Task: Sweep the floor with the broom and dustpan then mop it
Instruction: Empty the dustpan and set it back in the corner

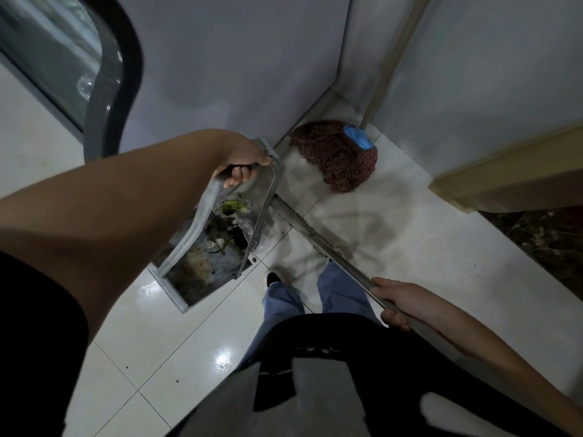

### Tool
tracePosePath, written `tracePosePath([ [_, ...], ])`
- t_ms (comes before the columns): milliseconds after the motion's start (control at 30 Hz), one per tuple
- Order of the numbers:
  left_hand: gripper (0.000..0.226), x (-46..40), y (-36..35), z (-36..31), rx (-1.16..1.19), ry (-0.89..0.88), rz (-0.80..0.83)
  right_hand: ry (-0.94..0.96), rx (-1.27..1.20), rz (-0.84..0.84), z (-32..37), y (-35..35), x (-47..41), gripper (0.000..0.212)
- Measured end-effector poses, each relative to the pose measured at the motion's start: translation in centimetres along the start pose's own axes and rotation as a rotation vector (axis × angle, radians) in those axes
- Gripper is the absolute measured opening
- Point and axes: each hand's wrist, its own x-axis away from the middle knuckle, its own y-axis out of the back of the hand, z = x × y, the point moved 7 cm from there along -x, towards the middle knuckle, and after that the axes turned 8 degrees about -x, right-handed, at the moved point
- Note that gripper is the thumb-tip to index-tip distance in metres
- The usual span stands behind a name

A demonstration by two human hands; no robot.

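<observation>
Two hands busy — left hand (241,159) grips dustpan (217,244), right hand (396,302) broom (318,241).

Dustpan (217,247) left of broom handle (315,238), mop (337,156) behind

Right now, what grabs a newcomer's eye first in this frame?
The left hand grips the handle of a metal dustpan full of sweepings, at centre left. The right hand holds the broom handle slanting across the tiles. A reddish-brown mop stands in the corner, its pole leaning on the wall.
</observation>
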Motion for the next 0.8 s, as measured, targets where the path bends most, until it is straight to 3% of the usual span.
tracePosePath([
  [200, 0.043, -0.8, 1.1, 0.2, 0.003, 0.002, -0.083, 0.045, 0.072, -0.017, 0.1, 0.6, 0.4, 0.015],
  [433, 0.041, -1.3, -2.2, -0.4, -0.048, -0.006, 0.027, 0.011, -0.017, -0.032, -0.7, 1.2, 0.2, 0.019],
  [633, 0.044, -1.2, 0.4, -0.2, -0.02, 0.019, -0.091, 0.027, 0.077, -0.028, -0.9, 1.7, 0.1, 0.017],
  [800, 0.046, -1.2, -0.7, -1.2, -0.094, 0.012, -0.045, -0.012, 0.012, -0.009, -1.2, 1.6, 0.4, 0.017],
])
